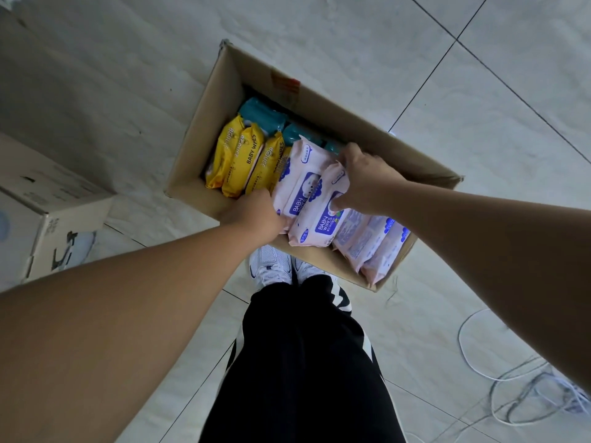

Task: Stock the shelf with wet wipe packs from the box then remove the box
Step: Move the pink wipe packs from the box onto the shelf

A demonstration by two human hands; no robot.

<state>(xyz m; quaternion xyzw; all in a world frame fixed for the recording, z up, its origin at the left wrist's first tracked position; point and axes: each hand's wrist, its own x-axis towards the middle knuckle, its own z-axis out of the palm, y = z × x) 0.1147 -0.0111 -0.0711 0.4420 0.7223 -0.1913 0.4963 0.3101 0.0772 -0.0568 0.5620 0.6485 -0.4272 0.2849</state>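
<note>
On the tiled floor [479, 139] just ahead of my white shoes [271, 270] sits the open cardboard box [319, 103], turned at an angle to me. Both my arms reach down into it. My left hand [256, 212] grips the near left edge of the left pink pack [300, 183], with the fingers curled under it where I cannot see them. My right hand [361, 177] holds the right pink pack [323, 225], which lies against the first one: the thumb presses on its printed face and the fingers hook over its far end. Both packs stand raised above the rest.

The other pink packs [367, 241] lean together at the box's near right end. The yellow packs [240, 161] stand on edge in a row at the left end, and the teal packs [262, 113] lie behind them along the far wall.

My black trousers [303, 362] fill the lower middle. A second box [48, 199] stands well apart to the left, and white cables [511, 378] loop loosely over the floor to the right.
</note>
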